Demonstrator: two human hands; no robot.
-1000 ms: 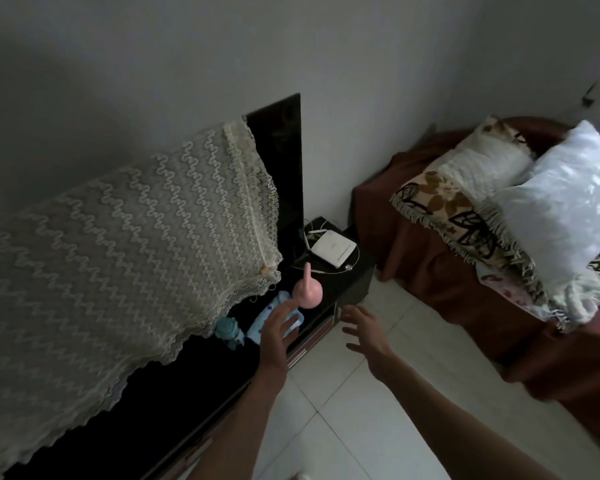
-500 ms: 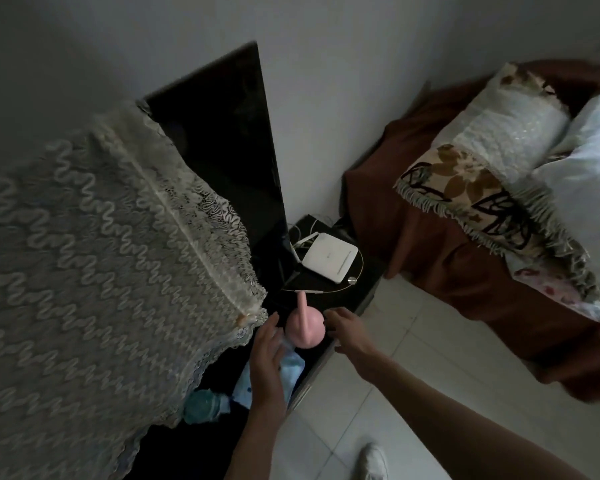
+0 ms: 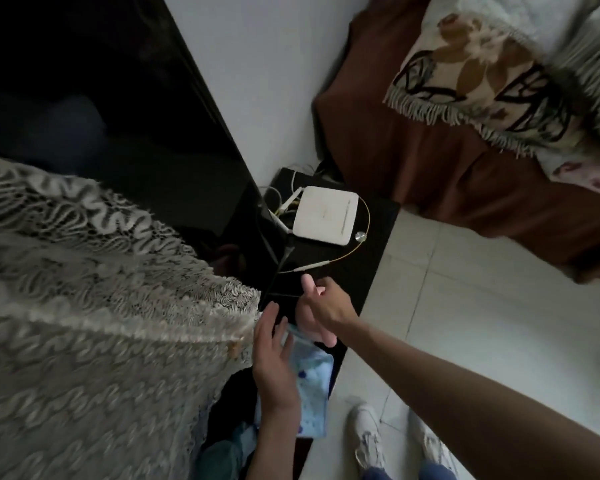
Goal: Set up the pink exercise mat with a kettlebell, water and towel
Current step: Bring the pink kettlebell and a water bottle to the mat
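Across the left of the view, one cream lace cloth (image 3: 94, 306) drapes over a dark screen (image 3: 125, 116) and hangs down in front of the low black counter (image 3: 368, 271), hiding most of its left part. Below the cloth's edge, at the bottom, a teal bottle (image 3: 222, 455) shows only partly and is blurred. Just right of it lies one light blue towel (image 3: 312, 386) with dark dots, its long axis running from near the viewer away toward the wall. The left hand (image 3: 274, 362) rests over the towel's left edge, fingers (image 3: 269, 317) straight and close together, pointing away toward the wall. Touching the towel's far end stands the single pink kettlebell (image 3: 309, 320), mostly covered by the right hand (image 3: 326, 306); its handle (image 3: 307, 284) sticks up and away, so its long axis is roughly upright. The right hand's fingers curl round the kettlebell's body, the thumb side low near the towel. Beyond the hands, on the counter's far end, sits one white router (image 3: 326, 214) with several white cables (image 3: 288, 202) and one thin yellow cable (image 3: 357, 244) looping round it. Right of the counter, pale floor tiles (image 3: 465, 323) run to a bed (image 3: 430, 150) under a brown cover, carrying a fringed leaf-print cushion (image 3: 482, 81). Two white shoes (image 3: 368, 434) show at the bottom edge.
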